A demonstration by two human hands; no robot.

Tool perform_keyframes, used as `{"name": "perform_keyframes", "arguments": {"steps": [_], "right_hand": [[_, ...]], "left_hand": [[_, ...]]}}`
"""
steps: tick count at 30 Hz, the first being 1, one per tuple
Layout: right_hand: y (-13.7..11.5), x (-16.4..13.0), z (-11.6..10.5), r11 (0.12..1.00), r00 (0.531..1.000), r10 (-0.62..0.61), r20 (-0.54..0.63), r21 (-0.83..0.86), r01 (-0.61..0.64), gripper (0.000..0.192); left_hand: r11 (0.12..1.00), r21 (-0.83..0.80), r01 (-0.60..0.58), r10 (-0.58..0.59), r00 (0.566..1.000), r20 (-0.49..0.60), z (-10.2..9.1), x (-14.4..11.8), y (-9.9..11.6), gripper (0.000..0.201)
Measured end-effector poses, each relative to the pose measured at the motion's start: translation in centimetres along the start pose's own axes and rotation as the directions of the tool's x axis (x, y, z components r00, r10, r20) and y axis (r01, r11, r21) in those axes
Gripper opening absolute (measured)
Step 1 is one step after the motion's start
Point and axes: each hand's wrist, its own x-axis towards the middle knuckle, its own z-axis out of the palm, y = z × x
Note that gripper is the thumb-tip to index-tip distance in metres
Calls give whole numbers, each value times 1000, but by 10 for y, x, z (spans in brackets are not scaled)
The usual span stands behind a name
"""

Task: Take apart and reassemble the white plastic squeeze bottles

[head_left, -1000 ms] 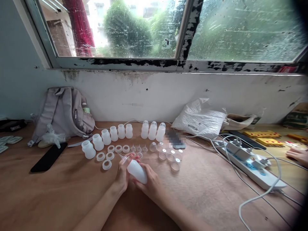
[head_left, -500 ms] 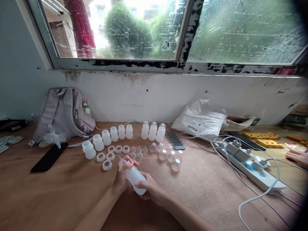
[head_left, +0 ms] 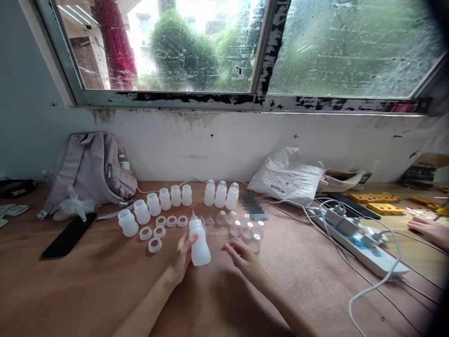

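"So, how is the bottle (head_left: 200, 248) held?"

"The left hand (head_left: 183, 256) grips its side at table centre, thumb across the front, apparently leaving the top free. The right hand (head_left: 244, 256) is empty, fingers loosely curled, near the clear caps (head_left: 256, 243)."

"And beyond?"

"White rings (head_left: 150, 248) lie left, clear caps right, probably sorted for easy reach. Farther back, open bottles (head_left: 153, 205) and capped bottles (head_left: 220, 196) stand in separate rows, likely to prevent mix-ups."

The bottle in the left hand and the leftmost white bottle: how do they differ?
The held bottle wears a pointed clear top; the leftmost white bottle is open on top. The held bottle is gripped by the left hand; the leftmost white bottle stands on the table. Both look milky white.
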Motion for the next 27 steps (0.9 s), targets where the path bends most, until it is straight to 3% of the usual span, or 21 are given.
{"name": "perform_keyframes", "arguments": {"steps": [2,5,7,9,14,21,24,27], "right_hand": [[13,-3,-26,982,981,-84,-175,-183,51,28],[34,-7,-62,935,910,-90,-405,-350,-63,24],[46,-9,-79,908,884,-67,-463,-395,-138,26],[54,-10,-87,890,905,-37,-423,-426,-162,29],[54,-9,-74,880,979,-57,-198,-473,-44,22],[39,0,-42,914,990,-107,95,-381,136,39],[32,13,-33,926,989,-138,48,-347,147,27],[25,32,-25,973,972,-134,-193,-211,92,31]], "left_hand": [[1000,5,1,-1,1000,-9,0,0,1,38],[998,39,42,-43,999,28,0,0,0,36],[989,90,117,-122,990,63,0,-1,-2,38],[977,144,159,-170,983,74,1,0,-5,41],[968,240,76,-96,993,72,3,1,-11,39],[918,388,-87,27,987,157,-7,9,-15,39],[885,440,-150,72,979,190,-12,12,-16,42],[882,439,-175,111,980,168,-14,13,-15,46]]}}
